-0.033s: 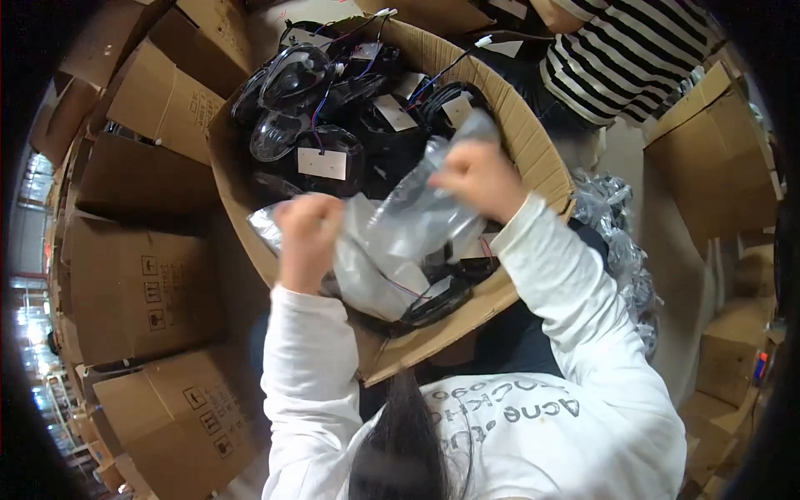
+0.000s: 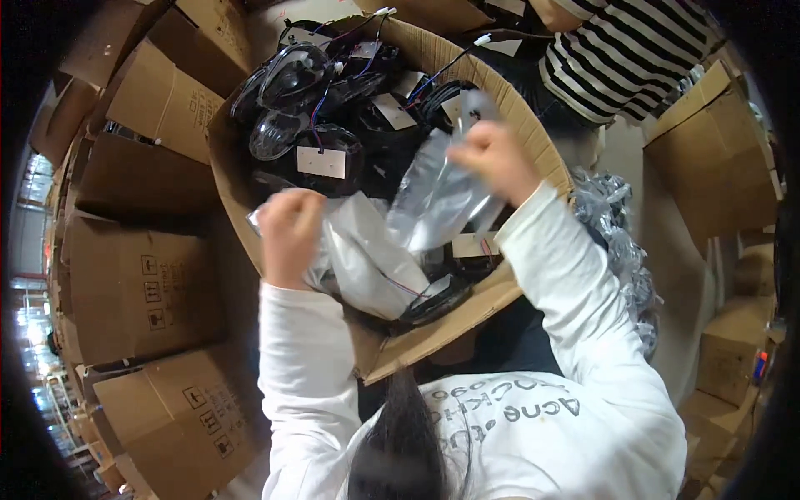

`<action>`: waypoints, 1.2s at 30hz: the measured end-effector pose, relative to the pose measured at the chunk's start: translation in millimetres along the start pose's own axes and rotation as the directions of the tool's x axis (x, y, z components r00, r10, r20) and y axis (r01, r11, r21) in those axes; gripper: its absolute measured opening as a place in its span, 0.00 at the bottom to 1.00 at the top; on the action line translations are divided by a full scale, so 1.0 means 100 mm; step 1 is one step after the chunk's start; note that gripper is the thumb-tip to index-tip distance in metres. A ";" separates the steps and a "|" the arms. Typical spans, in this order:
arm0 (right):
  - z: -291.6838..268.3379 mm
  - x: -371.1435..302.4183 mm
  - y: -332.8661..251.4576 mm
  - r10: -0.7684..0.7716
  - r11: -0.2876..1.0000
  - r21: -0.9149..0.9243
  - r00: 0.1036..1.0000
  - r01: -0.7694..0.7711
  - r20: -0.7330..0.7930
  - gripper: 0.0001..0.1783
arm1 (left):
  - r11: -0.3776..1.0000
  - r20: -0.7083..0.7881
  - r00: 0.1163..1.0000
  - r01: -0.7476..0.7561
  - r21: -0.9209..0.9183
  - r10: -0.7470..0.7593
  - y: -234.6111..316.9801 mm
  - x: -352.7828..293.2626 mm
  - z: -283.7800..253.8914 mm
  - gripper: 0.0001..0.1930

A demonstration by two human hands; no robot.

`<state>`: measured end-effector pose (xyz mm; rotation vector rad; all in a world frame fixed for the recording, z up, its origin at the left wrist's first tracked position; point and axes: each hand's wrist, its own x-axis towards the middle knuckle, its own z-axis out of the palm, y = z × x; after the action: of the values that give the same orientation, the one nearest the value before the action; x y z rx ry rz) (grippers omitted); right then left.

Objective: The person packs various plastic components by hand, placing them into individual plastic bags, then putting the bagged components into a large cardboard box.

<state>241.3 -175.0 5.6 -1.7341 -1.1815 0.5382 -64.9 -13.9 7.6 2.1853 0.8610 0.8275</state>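
My left hand [image 2: 290,233] is closed in a fist over the near left part of a cardboard box [image 2: 533,133], gripping a whitish plastic bag [image 2: 375,254]. Farther right, my right hand [image 2: 500,162] is closed on a clear plastic bag [image 2: 437,187], which hangs toward the middle. Whether the two pieces of plastic are joined I cannot tell. Below them lie black lamp units [image 2: 292,79] with clear lenses, thin wires and white labels [image 2: 322,162]. One dark unit [image 2: 437,302] at the near edge is partly covered by the whitish plastic.
Cardboard boxes [image 2: 150,283] line the left side. Crumpled clear plastic bags [image 2: 612,217] are heaped right of the box. A person in a striped shirt [image 2: 625,58] is at the far right, near another open carton [image 2: 717,150].
My hands have moved apart: the left slightly left and nearer, the right a little to the right. The clear plastic has swung right, away from the whitish plastic.
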 end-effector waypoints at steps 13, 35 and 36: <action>0.45 -0.46 -0.33 -0.082 0.910 0.372 0.800 -0.183 0.595 0.22 | 0.959 0.564 0.782 -0.276 -0.070 0.266 0.62 -0.34 0.55 0.06; -0.30 -0.07 0.11 -0.375 0.897 -0.386 0.833 0.215 -0.407 0.09 | 0.963 0.139 0.953 0.271 0.010 -0.270 -1.49 0.61 0.26 0.35; -0.20 -0.06 0.04 -0.422 0.863 -0.443 0.831 0.245 -0.362 0.11 | 0.940 0.102 0.937 0.323 0.113 -0.335 -1.87 0.60 0.18 0.41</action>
<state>256.1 -189.5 11.0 -1.7731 -1.2645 -0.3278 -80.7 133.8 -122.2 2.0653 1.1846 0.4944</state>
